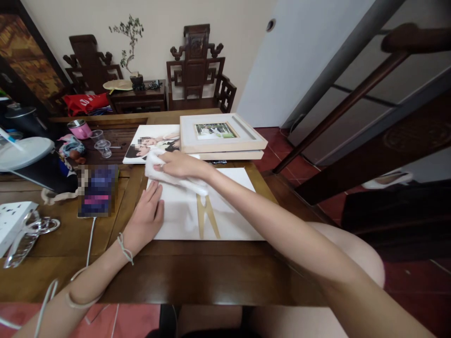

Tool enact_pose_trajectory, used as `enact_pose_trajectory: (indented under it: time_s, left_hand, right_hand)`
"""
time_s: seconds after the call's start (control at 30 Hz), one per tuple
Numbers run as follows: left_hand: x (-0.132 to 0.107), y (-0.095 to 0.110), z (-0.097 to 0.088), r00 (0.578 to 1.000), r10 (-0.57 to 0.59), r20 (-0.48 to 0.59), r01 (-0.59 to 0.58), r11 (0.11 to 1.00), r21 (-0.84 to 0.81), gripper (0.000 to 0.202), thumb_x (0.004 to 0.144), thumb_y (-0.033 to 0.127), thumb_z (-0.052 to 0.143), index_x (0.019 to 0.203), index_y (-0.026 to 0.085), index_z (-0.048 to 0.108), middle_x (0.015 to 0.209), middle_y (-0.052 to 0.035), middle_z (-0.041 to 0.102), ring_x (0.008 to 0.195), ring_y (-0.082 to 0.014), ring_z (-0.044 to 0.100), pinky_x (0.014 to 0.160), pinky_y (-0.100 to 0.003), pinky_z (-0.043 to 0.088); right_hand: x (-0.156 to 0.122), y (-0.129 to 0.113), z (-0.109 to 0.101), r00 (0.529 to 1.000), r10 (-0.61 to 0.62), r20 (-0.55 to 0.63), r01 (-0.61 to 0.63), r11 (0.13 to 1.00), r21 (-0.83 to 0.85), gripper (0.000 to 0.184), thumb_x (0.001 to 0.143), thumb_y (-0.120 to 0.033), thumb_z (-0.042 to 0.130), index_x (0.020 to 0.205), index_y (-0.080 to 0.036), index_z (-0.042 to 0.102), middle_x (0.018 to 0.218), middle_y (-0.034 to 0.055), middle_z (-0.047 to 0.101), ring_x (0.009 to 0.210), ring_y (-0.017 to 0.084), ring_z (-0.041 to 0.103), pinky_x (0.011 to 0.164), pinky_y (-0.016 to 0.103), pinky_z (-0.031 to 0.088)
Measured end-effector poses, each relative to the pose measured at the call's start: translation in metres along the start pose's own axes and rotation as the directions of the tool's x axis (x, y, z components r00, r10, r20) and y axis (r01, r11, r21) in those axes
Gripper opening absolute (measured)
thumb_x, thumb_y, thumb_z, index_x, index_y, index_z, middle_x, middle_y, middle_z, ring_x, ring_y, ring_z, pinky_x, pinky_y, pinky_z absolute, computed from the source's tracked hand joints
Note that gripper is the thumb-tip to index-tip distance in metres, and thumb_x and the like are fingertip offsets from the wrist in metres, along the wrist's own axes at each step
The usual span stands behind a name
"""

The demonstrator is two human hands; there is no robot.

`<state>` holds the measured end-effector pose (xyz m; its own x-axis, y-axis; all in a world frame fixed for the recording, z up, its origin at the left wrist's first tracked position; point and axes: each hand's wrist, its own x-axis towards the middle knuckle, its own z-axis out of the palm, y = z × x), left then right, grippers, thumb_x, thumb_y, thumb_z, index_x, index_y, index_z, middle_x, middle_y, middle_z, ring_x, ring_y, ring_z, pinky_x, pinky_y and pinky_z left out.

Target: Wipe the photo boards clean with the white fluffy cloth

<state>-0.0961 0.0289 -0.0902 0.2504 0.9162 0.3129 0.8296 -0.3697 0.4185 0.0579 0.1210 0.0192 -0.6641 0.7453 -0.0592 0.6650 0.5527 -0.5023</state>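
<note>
A white rectangular board (176,218) lies flat on the wooden table, with a tan inverted-V shape (201,217) near its middle. My left hand (145,211) lies flat on its left edge, fingers stretched forward and holding nothing. At the far left part of the board, my right hand (181,165) presses down on a bunched white cloth (154,172). The cloth spreads under my fingers and hides the board's upper left corner. Just beyond it, a white panel with a photo of people (136,151) lies flat, partly covered by the hand and cloth.
Two stacked light wood picture frames (243,134) stand behind the board. To the left are a large dark cup (38,164), a pink mug (79,129), small clear cups (103,148), a clear hair claw (28,234) and a white power strip (16,218). A cable (92,239) crosses the table.
</note>
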Motion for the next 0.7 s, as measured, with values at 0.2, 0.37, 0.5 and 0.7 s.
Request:
enact_pose_trajectory:
  time_s: [0.2,0.37,0.5,0.7]
  left_hand:
    - [-0.001,0.0,0.001,1.0,-0.015,0.021,0.015,1.0,0.027,0.047,0.094,0.027,0.032,0.135,0.006,0.046,0.147,-0.0199,0.041,0.141,-0.0269,0.031,0.116,-0.049,0.026]
    - [0.0,0.001,-0.001,0.999,-0.018,0.037,0.017,0.999,0.035,0.047,0.095,0.026,0.032,0.135,0.006,0.045,0.147,-0.0207,0.04,0.142,-0.0268,0.03,0.116,-0.048,0.025]
    - [0.001,0.002,-0.001,0.999,-0.02,0.038,0.018,0.999,0.038,0.046,0.095,0.026,0.032,0.135,0.008,0.045,0.148,-0.0197,0.04,0.142,-0.027,0.03,0.116,-0.049,0.025]
    - [0.0,0.002,-0.002,1.0,0.006,0.027,-0.008,0.999,0.051,0.048,0.096,0.028,0.031,0.135,0.004,0.045,0.147,-0.0211,0.04,0.142,-0.027,0.03,0.116,-0.048,0.024]
  right_hand:
    - [-0.064,0.062,-0.019,0.973,0.211,-0.096,-0.209,0.977,0.029,0.03,0.096,-0.034,0.041,0.109,-0.014,0.06,0.125,0.0154,0.06,0.108,0.03,0.057,0.094,0.042,0.04]
    - [-0.133,0.088,-0.004,0.966,0.182,-0.185,-0.195,0.979,-0.055,0.02,0.09,-0.022,0.037,0.086,-0.019,0.056,0.082,0.0083,0.063,0.08,0.026,0.06,0.078,0.039,0.045]
    - [-0.2,0.069,0.024,0.985,0.113,-0.132,-0.132,0.98,-0.148,0.025,0.078,-0.008,0.04,0.088,-0.021,0.058,0.067,0.0041,0.056,0.068,0.024,0.059,0.067,0.036,0.048]
    - [-0.239,0.053,0.018,0.993,0.116,0.034,-0.117,0.993,0.009,0.046,0.08,-0.011,0.042,0.116,-0.03,0.063,0.096,0.0087,0.067,0.088,0.024,0.064,0.079,0.037,0.05]
